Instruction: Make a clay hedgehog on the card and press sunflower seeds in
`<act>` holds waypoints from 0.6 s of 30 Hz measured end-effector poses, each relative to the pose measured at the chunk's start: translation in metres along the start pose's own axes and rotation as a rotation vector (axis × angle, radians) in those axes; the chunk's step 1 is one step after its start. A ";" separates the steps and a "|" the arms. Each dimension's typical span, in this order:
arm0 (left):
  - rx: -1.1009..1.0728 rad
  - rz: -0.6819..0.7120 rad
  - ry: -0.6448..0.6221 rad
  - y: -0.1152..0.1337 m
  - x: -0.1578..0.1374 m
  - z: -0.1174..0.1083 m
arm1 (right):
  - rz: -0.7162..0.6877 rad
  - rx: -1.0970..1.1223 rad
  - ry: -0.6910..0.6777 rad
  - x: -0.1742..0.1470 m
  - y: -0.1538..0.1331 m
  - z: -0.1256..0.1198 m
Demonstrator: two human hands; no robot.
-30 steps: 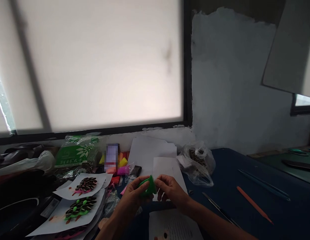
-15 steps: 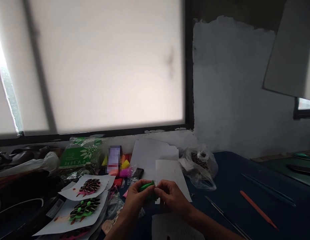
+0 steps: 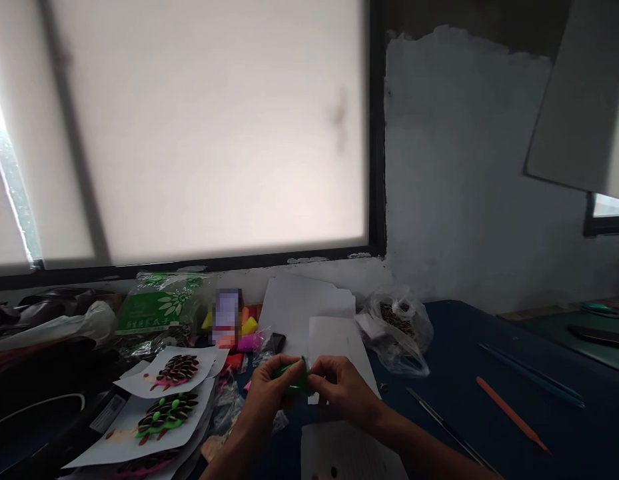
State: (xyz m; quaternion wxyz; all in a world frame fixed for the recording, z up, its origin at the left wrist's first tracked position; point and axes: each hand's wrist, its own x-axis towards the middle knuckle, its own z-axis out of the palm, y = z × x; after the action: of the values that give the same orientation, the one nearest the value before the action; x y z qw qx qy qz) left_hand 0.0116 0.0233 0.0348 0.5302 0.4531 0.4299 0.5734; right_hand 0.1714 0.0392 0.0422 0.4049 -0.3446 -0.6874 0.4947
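Note:
Between my hands is a small packet of bright green modelling clay, partly hidden by fingers. My left hand is closed around it, the thumb lying along its top. My right hand pinches at the packet's right edge, fingertips close to the left thumb. Below them lies a white sheet with a small dark spot on it. Farther back, more white paper rests on the dark blue tabletop.
To the left are sheets bearing sunflower-seed hedgehogs on pink clay and green clay. Colourful clay packets and a green seed bag stand behind. Right are a clear bag of seeds, an orange tool, a metal tool and tweezers.
The green packet has turned in my fingers, and more of it shows between my hands. Both hands stay in nearly the same place; the view has shifted slightly.

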 end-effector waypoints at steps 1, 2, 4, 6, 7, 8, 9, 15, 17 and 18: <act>0.001 0.000 -0.001 0.001 0.000 0.000 | 0.004 0.003 -0.008 0.000 0.000 0.000; 0.002 0.000 -0.001 0.001 0.000 0.000 | 0.009 0.006 -0.015 0.001 0.001 0.000; 0.004 0.001 -0.002 0.002 0.000 -0.001 | 0.018 0.012 -0.024 0.002 0.002 -0.001; 0.007 0.005 -0.005 0.001 0.000 -0.001 | 0.027 0.019 -0.026 0.002 0.002 -0.001; 0.009 0.008 -0.006 0.001 0.001 -0.001 | 0.028 0.021 -0.025 0.002 0.002 -0.001; 0.012 0.012 -0.007 0.001 0.001 -0.001 | 0.027 0.022 -0.024 0.002 0.001 -0.001; 0.015 0.015 -0.008 0.001 0.001 -0.001 | 0.025 0.022 -0.022 0.001 0.001 -0.001; 0.029 0.024 -0.007 0.000 0.001 -0.001 | 0.020 0.015 -0.006 0.000 0.000 0.001; 0.033 0.022 -0.007 0.000 0.001 -0.001 | 0.018 0.012 -0.001 0.000 0.001 0.001; 0.036 0.020 -0.010 0.000 0.001 -0.001 | 0.016 0.011 0.001 0.000 0.001 0.001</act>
State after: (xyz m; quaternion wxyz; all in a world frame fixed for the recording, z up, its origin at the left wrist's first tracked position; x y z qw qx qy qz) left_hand 0.0108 0.0242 0.0344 0.5182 0.4696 0.4330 0.5688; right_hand 0.1702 0.0390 0.0406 0.4031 -0.3482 -0.6816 0.5017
